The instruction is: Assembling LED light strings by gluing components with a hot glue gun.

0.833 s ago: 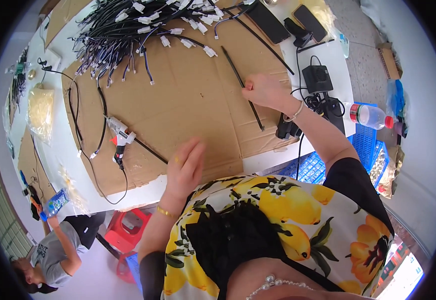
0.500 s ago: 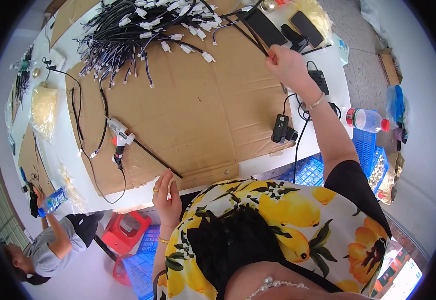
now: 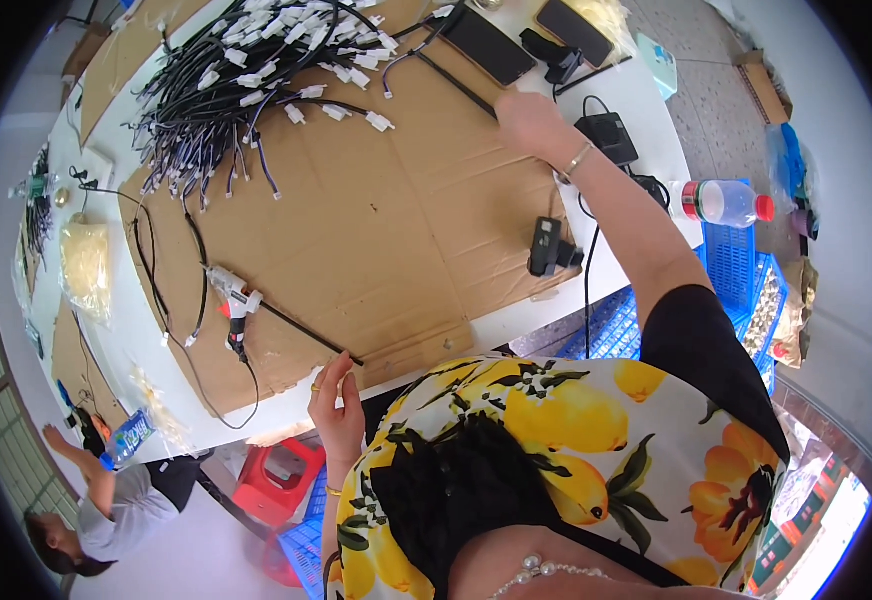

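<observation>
My right hand (image 3: 534, 128) is closed at the near end of a thin black glue stick (image 3: 461, 87) on the cardboard; its fingertips are mostly hidden. Beside it lie a dark phone (image 3: 488, 45) and a black charger (image 3: 606, 137). At the table's front edge, my left hand (image 3: 336, 405) holds nothing, its fingers stretched and apart. Its fingertips are close to the free end of another black stick (image 3: 306, 332). That stick runs out of the back of a white and grey glue gun (image 3: 234, 300) lying on the cardboard.
A large heap of black cables (image 3: 206, 110) with white connectors covers the far left of the cardboard sheet (image 3: 376, 260). A small black device (image 3: 551, 248) lies front right, a water bottle (image 3: 724, 203) at the right edge. Another person (image 3: 121, 510) works at the left.
The view has shifted slightly. My right hand has drawn a little toward me and left with the stick's end; my left hand has barely moved. The other person's hand has moved off their bottle.
</observation>
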Action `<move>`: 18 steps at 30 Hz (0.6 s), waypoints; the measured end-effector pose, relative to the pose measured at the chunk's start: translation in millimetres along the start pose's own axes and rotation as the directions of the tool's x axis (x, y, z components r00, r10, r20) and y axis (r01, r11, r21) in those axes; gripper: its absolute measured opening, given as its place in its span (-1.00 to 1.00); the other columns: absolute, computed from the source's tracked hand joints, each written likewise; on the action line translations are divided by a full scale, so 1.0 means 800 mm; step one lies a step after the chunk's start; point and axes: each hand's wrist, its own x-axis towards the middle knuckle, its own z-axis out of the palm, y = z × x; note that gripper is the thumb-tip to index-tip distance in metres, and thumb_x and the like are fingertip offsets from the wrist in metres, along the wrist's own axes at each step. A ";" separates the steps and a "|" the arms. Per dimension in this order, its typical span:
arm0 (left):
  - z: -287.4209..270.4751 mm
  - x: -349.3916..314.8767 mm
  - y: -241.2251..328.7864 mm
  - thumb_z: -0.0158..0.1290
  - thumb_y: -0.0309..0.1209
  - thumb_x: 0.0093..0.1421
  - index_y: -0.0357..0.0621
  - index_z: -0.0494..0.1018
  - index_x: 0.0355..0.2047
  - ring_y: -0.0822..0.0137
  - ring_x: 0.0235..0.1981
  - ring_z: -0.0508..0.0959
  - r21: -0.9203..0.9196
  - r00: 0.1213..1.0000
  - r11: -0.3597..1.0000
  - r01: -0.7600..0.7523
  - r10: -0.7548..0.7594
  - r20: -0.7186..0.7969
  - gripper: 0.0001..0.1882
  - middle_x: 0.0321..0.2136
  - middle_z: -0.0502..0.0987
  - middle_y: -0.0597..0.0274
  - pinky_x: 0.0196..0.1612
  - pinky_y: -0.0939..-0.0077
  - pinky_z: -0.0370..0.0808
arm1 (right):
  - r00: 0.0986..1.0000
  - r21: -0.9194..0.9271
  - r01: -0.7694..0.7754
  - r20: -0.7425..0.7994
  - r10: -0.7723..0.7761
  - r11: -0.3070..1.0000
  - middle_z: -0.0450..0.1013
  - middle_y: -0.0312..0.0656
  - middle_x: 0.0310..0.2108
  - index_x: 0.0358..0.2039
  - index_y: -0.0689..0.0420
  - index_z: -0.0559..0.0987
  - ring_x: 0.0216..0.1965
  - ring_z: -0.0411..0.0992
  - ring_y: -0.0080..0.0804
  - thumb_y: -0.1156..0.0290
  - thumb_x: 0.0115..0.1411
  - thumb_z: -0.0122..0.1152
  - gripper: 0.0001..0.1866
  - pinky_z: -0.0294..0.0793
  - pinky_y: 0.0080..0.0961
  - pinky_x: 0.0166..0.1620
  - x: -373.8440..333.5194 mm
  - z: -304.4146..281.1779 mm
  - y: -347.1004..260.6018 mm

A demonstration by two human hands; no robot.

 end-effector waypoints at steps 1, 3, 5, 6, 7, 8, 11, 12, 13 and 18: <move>-0.001 0.002 -0.003 -0.08 -0.68 0.10 -0.22 0.43 -0.20 0.36 -0.30 0.51 -0.030 1.000 0.999 0.018 -0.018 0.009 -0.75 -0.35 0.50 0.14 -0.22 0.59 0.38 | 1.000 -0.006 0.005 -0.002 -0.005 1.000 0.48 0.08 -0.43 -0.48 0.28 0.55 -0.34 0.47 -0.03 0.46 -0.12 0.03 -0.80 0.46 -0.25 -0.27 -0.005 -0.003 0.005; -0.006 -0.001 -0.009 -0.08 -0.68 0.11 -0.22 0.43 -0.19 0.37 -0.30 0.51 -0.056 0.999 0.997 0.051 -0.051 0.000 -0.75 -0.36 0.50 0.15 -0.23 0.60 0.37 | 0.981 -0.051 0.149 0.134 -0.141 0.988 0.45 0.13 -0.47 -0.49 0.30 0.53 -0.37 0.46 -0.02 0.45 -0.17 0.03 -0.77 0.44 -0.28 -0.31 -0.014 -0.007 0.013; -0.009 -0.007 -0.019 -0.09 -0.67 0.12 -0.24 0.42 -0.19 0.41 -0.29 0.51 -0.069 0.997 0.995 0.068 -0.070 -0.021 -0.76 -0.38 0.50 0.18 -0.25 0.65 0.37 | 0.967 0.093 0.237 0.067 -0.244 0.967 0.40 0.10 -0.61 -0.59 0.32 0.45 -0.50 0.42 0.00 0.41 -0.25 0.07 -0.78 0.39 -0.27 -0.40 -0.021 -0.038 0.019; -0.010 -0.012 -0.025 -0.09 -0.67 0.12 -0.24 0.42 -0.19 0.41 -0.29 0.51 -0.062 0.994 0.993 0.100 -0.103 -0.044 -0.76 -0.38 0.50 0.18 -0.25 0.65 0.37 | 0.941 0.219 0.336 -0.110 -0.319 0.916 0.38 0.06 -0.62 -0.57 0.28 0.43 -0.53 0.39 -0.03 0.41 -0.22 0.04 -0.80 0.34 -0.29 -0.44 -0.032 -0.064 0.010; -0.010 -0.011 -0.030 -0.09 -0.68 0.12 -0.25 0.41 -0.19 0.42 -0.28 0.51 -0.045 0.995 0.995 0.088 -0.089 -0.035 -0.76 -0.38 0.50 0.20 -0.25 0.66 0.38 | 0.891 0.183 0.429 -0.248 -0.381 0.884 0.37 0.05 -0.59 -0.52 0.26 0.43 -0.51 0.39 -0.08 0.43 -0.17 0.02 -0.82 0.32 -0.31 -0.45 -0.034 -0.080 0.008; -0.014 -0.014 -0.032 -0.09 -0.68 0.12 -0.26 0.41 -0.18 0.44 -0.28 0.51 -0.020 0.995 0.996 0.089 -0.089 -0.037 -0.76 -0.39 0.49 0.21 -0.25 0.67 0.38 | 0.894 0.158 0.406 -0.273 -0.356 0.900 0.35 0.01 -0.60 -0.51 0.25 0.41 -0.55 0.35 -0.16 0.45 -0.13 0.00 -0.85 0.29 -0.34 -0.47 -0.028 -0.092 0.007; -0.015 -0.012 -0.029 -0.09 -0.69 0.12 -0.26 0.42 -0.19 0.41 -0.27 0.52 -0.128 0.992 0.988 0.083 -0.094 -0.086 -0.75 -0.36 0.49 0.21 -0.23 0.66 0.40 | 0.887 0.307 0.437 -0.305 -0.348 0.845 0.20 -0.31 -0.66 -0.50 0.26 0.33 -0.60 0.16 -0.60 0.47 0.00 0.08 -0.85 0.19 -0.58 -0.54 -0.042 -0.113 -0.015; -0.014 -0.010 -0.030 -0.10 -0.69 0.12 -0.26 0.41 -0.19 0.40 -0.27 0.53 -0.141 0.993 0.988 0.063 -0.077 -0.091 -0.75 -0.35 0.49 0.20 -0.22 0.65 0.41 | 0.898 0.344 0.427 -0.265 -0.350 0.836 0.20 -0.36 -0.64 -0.49 0.27 0.32 -0.60 0.14 -0.66 0.48 0.03 0.08 -0.85 0.17 -0.66 -0.55 -0.041 -0.104 -0.013; -0.016 -0.011 -0.031 -0.10 -0.69 0.12 -0.26 0.41 -0.19 0.40 -0.27 0.53 -0.121 0.987 0.988 0.094 -0.108 -0.118 -0.75 -0.35 0.49 0.20 -0.22 0.65 0.41 | 0.895 0.379 0.440 -0.262 -0.361 0.815 0.21 -0.37 -0.64 -0.48 0.26 0.33 -0.60 0.14 -0.68 0.48 0.04 0.08 -0.86 0.18 -0.68 -0.56 -0.037 -0.090 -0.013; -0.029 -0.021 -0.044 -0.09 -0.69 0.12 -0.28 0.41 -0.19 0.38 -0.26 0.53 -0.182 0.976 0.975 0.128 -0.156 -0.149 -0.76 -0.30 0.50 0.19 -0.23 0.63 0.43 | 0.954 0.558 0.286 -0.093 -0.284 0.779 0.24 -0.38 -0.64 -0.48 0.24 0.34 -0.63 0.18 -0.73 0.50 0.04 0.08 -0.88 0.20 -0.74 -0.59 -0.032 -0.029 -0.039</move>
